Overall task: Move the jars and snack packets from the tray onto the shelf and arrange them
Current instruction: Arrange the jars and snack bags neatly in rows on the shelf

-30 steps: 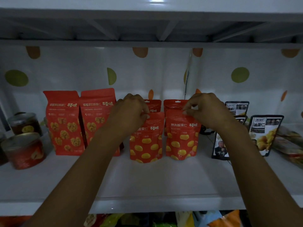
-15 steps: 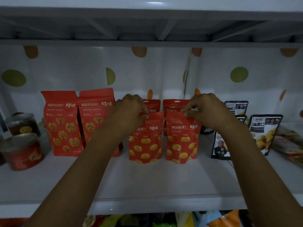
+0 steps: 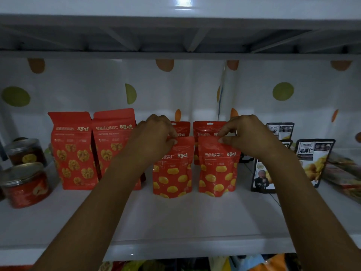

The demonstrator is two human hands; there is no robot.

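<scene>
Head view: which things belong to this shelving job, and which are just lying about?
Job: left hand pinching left small red pouch; right hand pinching right small red pouch; tall red walnut bags; clear red-labelled jars; white shelf.
Lying about: polka-dot backdrop sheet; colourful packets below.

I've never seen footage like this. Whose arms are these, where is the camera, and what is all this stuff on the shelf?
There is no machine here. These are a person's two bare arms, filmed by a wide-angle camera worn on their head, looking forward and down. They are arranging snacks on a white shelf. The left hand pinches the top of a small red pouch printed with yellow nuts. The right hand pinches the top of a matching pouch beside it. Both pouches stand upright, with two more red pouches behind them. To the left stand two tall red bags printed with walnuts, then two clear round jars with metal lids. To the right are black-and-white packets.
</scene>
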